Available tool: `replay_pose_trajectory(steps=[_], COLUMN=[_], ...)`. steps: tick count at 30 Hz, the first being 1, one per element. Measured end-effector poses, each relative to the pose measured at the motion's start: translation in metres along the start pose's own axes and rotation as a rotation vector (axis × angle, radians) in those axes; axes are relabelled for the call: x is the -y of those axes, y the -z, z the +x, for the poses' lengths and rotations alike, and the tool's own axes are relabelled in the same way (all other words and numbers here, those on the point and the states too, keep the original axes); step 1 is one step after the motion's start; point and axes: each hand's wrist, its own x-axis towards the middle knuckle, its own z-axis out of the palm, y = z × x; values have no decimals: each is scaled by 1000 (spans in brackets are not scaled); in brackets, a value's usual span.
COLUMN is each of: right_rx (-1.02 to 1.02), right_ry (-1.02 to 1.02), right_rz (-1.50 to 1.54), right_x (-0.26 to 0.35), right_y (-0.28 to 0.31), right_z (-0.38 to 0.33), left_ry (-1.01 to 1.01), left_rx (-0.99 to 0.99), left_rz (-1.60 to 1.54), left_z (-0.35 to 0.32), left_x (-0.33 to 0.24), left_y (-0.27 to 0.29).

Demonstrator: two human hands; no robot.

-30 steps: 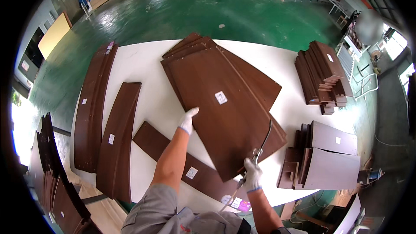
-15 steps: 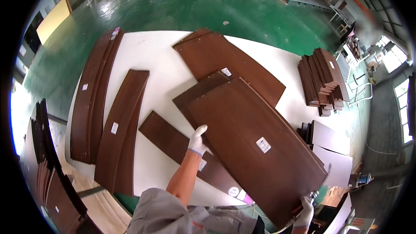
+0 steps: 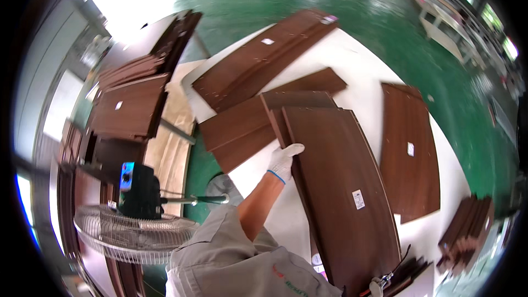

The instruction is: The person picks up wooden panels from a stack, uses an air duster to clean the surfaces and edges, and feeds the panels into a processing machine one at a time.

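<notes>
My left hand (image 3: 285,162), in a white glove, is closed on the left edge of a dark brown wooden panel (image 3: 341,170), its thumb over the top face. This panel carries a white label and rests on other brown boards that jut out at its far left. At the panel's near right corner, my right hand (image 3: 377,288) shows only in part at the lower edge. It is closed around a tool with a shiny metal head (image 3: 386,280); the tool's kind cannot be made out.
Brown boards lie on the white table (image 3: 363,55): long boards (image 3: 247,60) at far left, a labelled panel (image 3: 410,154) at right, a stack (image 3: 467,231) at near right. A pedestal fan (image 3: 132,231) and stacked panels (image 3: 129,107) stand at my left.
My view has swung left, bringing the fan and side stacks into sight. My left hand still grips the panel edge; the panel now points more straight away from me. The right hand stays at its near corner.
</notes>
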Motion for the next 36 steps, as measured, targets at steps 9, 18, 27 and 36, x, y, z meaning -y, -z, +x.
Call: replay_pose_trajectory(steps=[9, 18, 27, 36], right_rx=[484, 844, 1267, 1606], right_ry=[239, 494, 353, -95], right_rz=[-279, -463, -480, -328], right_x=[114, 200, 139, 96], right_y=[-150, -390, -587, -650], right_z=[112, 96, 1, -80], left_ry=[-503, -838, -539, -781], left_rx=[-246, -353, -372, -511], left_rz=[-364, -600, -672, -894], left_z=[-42, -35, -23, 7], left_x=[-127, -199, -109, -202], left_y=[130, 206, 84, 153])
